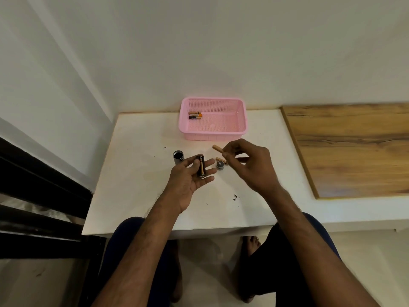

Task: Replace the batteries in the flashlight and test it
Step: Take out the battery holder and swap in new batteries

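A black flashlight body (178, 157) stood upright on the white counter (132, 173), left of both hands, with its open end facing up. Just to its right, the left hand (190, 177) hovered palm up above the counter. It was grasping a dark battery holder (201, 168), which lay across the outstretched fingers with the thumb against its left side. One gold-coloured cell showed in the holder.

Farther back, near the wall, a pink basket (212, 118) sat on the counter. Two batteries (194, 115) lay side by side in its far left corner.

Nearer, just right of the left hand's fingertips, a small round end cap (220, 164) rested on the counter. A loose battery (221, 160) lay touching or just behind it; which one could not be told.

Above these, the right hand (245, 162) was raised off the counter. Its thumb and fingertips pinched one end of a gold battery (217, 148), whose free end pointed left and away. The other fingers were curled loosely underneath.

At the far right, a wooden board (354, 147) lay on the counter, well apart from the hands.
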